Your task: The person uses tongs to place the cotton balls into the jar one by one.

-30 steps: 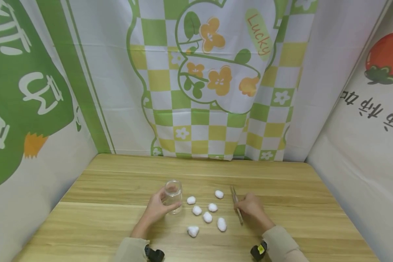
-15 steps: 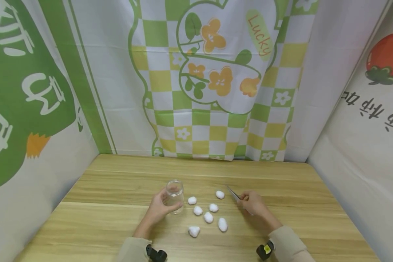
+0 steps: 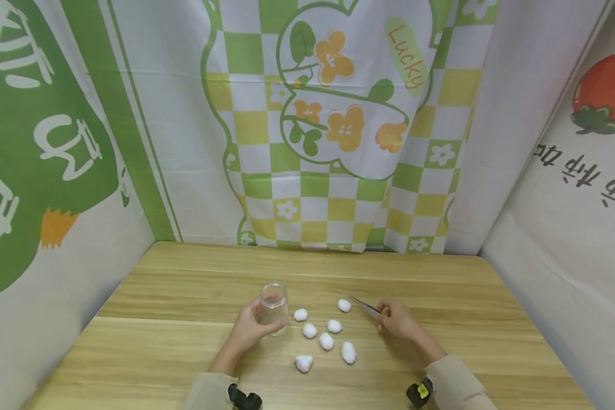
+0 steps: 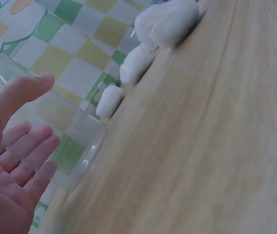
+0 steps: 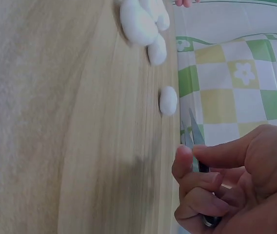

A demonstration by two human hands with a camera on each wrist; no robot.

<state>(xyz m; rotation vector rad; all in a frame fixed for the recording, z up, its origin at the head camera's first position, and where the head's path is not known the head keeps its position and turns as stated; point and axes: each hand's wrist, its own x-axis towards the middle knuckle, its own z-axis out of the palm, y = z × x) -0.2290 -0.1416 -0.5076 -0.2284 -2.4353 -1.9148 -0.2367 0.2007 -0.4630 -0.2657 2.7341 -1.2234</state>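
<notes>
My left hand [image 3: 253, 323] grips a clear glass jar [image 3: 274, 310], thumb on the near side and fingers round the back; the jar is upright, its mouth uncovered. In the left wrist view the jar [image 4: 65, 126] shows through to the fingers behind it. My right hand [image 3: 397, 319] pinches a pair of metal tweezers [image 3: 365, 304] between thumb and fingers. The tips point left, close to the farthest cotton ball [image 3: 344, 306]. In the right wrist view the tweezers' [image 5: 195, 131] two points stand apart with nothing between them.
Several other white cotton balls [image 3: 326, 341] lie scattered on the wooden table [image 3: 210, 267] between the hands. A checked curtain [image 3: 307, 210] hangs behind the table's far edge, with printed cloths along both sides.
My right hand has lifted the tweezers and turned them so their tips swing left, near the farthest cotton ball. The left hand and jar stay almost where they were.
</notes>
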